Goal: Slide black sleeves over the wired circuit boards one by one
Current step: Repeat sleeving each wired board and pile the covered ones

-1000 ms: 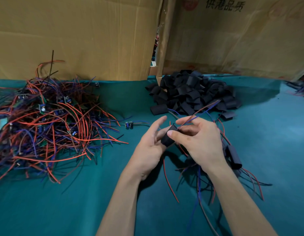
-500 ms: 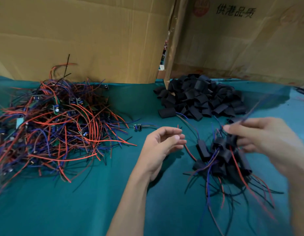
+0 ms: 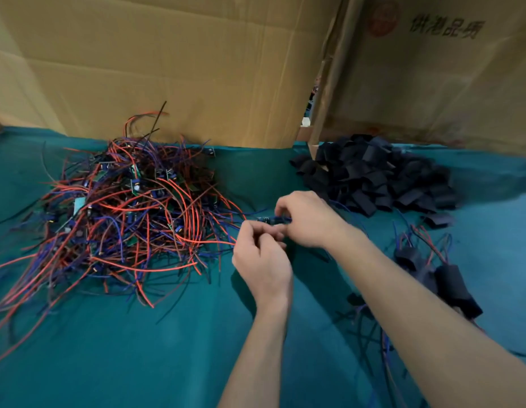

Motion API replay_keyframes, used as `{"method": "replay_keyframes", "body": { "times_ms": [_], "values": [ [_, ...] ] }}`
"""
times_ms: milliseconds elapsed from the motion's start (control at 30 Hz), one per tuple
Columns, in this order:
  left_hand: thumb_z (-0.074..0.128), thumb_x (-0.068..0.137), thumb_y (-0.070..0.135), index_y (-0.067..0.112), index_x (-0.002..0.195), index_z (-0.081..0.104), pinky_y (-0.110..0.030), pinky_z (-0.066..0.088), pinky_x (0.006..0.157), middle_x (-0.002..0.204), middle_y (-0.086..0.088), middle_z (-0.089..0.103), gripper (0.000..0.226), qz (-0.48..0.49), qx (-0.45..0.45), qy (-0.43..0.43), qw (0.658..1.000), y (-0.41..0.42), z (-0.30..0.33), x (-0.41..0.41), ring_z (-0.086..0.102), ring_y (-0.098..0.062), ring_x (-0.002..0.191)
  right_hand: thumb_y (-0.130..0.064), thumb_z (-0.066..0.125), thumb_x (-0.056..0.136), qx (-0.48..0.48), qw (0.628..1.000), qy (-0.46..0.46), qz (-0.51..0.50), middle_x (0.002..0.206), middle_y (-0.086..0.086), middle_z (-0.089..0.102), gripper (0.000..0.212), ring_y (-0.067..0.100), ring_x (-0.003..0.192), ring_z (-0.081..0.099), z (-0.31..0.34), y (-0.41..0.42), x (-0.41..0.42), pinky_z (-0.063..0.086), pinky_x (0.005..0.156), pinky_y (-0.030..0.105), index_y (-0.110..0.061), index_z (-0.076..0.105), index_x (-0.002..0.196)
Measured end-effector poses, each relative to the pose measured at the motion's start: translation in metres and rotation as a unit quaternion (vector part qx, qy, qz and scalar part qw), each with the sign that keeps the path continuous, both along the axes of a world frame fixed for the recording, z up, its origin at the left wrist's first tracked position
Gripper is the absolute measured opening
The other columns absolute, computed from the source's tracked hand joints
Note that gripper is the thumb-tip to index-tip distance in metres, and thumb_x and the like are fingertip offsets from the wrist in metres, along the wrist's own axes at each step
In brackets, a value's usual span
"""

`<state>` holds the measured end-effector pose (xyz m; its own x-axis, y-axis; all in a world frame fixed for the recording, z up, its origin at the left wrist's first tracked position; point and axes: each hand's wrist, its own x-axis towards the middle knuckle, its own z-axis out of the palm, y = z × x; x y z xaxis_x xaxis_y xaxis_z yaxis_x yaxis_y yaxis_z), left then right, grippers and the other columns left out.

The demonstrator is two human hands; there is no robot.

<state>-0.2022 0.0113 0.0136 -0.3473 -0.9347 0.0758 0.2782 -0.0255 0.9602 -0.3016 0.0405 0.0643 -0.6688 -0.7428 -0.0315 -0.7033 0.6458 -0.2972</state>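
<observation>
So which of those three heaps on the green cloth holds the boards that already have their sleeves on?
The small heap of black-sleeved boards by the right forearm: wires stick out of its sleeves. The black pile is empty sleeves; the red-and-blue tangle is bare boards.

A small board [image 3: 267,219] with blue wires sat between tangled red and blue wired boards [image 3: 126,207] and piled black sleeves [image 3: 373,175].

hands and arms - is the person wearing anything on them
No. Both the left hand and the right hand are bare, with no gloves, rings or watch showing. Both forearms are bare too, with no sleeves in view.
</observation>
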Motion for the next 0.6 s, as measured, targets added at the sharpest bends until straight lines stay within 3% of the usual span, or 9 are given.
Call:
{"method": "replay_keyframes", "body": {
  "times_ms": [67, 167, 233, 300, 400, 500, 600],
  "values": [
    [0.043, 0.069, 0.008, 0.017, 0.068, 0.055, -0.036, 0.052, 0.066, 0.062, 0.004, 0.064, 0.015, 0.02, -0.029, -0.032, 0.999, -0.001, -0.001, 0.0, 0.064, -0.02, 0.063, -0.031, 0.075, 0.087, -0.023, 1.0, 0.001, -0.02, 0.102, 0.007, 0.069, 0.009, 0.031, 0.102, 0.064, -0.011, 0.0, 0.0, 0.054, 0.089, 0.038, -0.025, 0.067, 0.087],
    [0.046, 0.073, 0.014, 0.019, 0.076, 0.056, -0.044, 0.052, 0.076, 0.073, 0.001, 0.066, 0.012, 0.039, -0.049, -0.064, 0.996, -0.001, -0.003, -0.001, 0.065, -0.026, 0.074, -0.031, 0.081, 0.083, -0.087, 0.994, -0.034, -0.059, 0.076, 0.001, 0.073, 0.018, 0.022, 0.083, 0.069, -0.007, 0.016, -0.006, 0.053, 0.078, 0.029, -0.026, 0.069, 0.071],
    [0.051, 0.081, 0.017, 0.019, 0.083, 0.058, -0.043, 0.056, 0.069, 0.078, -0.001, 0.068, 0.008, 0.035, -0.023, -0.05, 0.998, -0.001, -0.005, -0.003, 0.069, -0.024, 0.074, -0.028, 0.082, 0.082, -0.19, 0.973, -0.069, -0.109, 0.06, -0.002, 0.071, 0.018, 0.014, 0.064, 0.07, 0.005, 0.035, -0.006, 0.05, 0.065, 0.025, -0.02, 0.074, 0.068],
    [0.056, 0.094, 0.016, 0.016, 0.09, 0.062, -0.035, 0.057, 0.055, 0.08, -0.004, 0.07, 0.006, -0.016, 0.013, -0.007, 1.0, 0.002, -0.003, -0.005, 0.072, -0.02, 0.072, -0.026, 0.081, 0.082, -0.27, 0.949, -0.083, -0.139, 0.056, -0.004, 0.07, 0.016, 0.009, 0.053, 0.067, 0.013, 0.053, 0.005, 0.049, 0.057, 0.025, -0.021, 0.077, 0.068],
    [0.056, 0.102, 0.019, 0.013, 0.084, 0.067, -0.026, 0.055, 0.055, 0.072, -0.003, 0.068, 0.022, -0.123, 0.047, 0.03, 0.991, 0.003, 0.0, -0.007, 0.067, -0.016, 0.065, -0.03, 0.079, 0.081, -0.237, 0.964, -0.009, -0.121, 0.056, -0.009, 0.068, 0.011, 0.01, 0.055, 0.065, 0.005, 0.071, 0.037, 0.049, 0.058, 0.026, -0.025, 0.079, 0.071],
    [0.059, 0.099, 0.013, 0.011, 0.081, 0.071, -0.02, 0.052, 0.057, 0.07, -0.006, 0.07, 0.022, -0.203, 0.069, 0.042, 0.976, -0.003, 0.002, -0.004, 0.062, -0.012, 0.061, -0.028, 0.079, 0.081, -0.252, 0.962, 0.012, -0.105, 0.057, -0.011, 0.067, 0.007, 0.012, 0.055, 0.062, 0.0, 0.08, 0.056, 0.049, 0.059, 0.03, -0.026, 0.08, 0.074],
    [0.059, 0.096, 0.006, 0.005, 0.089, 0.075, -0.021, 0.053, 0.062, 0.074, -0.007, 0.071, 0.017, -0.243, 0.069, 0.045, 0.967, -0.004, 0.004, -0.002, 0.062, -0.013, 0.065, -0.034, 0.082, 0.08, -0.23, 0.97, -0.048, -0.063, 0.059, -0.002, 0.067, 0.013, 0.015, 0.055, 0.056, 0.0, 0.086, 0.054, 0.049, 0.06, 0.033, -0.021, 0.079, 0.076]
  ]
}}
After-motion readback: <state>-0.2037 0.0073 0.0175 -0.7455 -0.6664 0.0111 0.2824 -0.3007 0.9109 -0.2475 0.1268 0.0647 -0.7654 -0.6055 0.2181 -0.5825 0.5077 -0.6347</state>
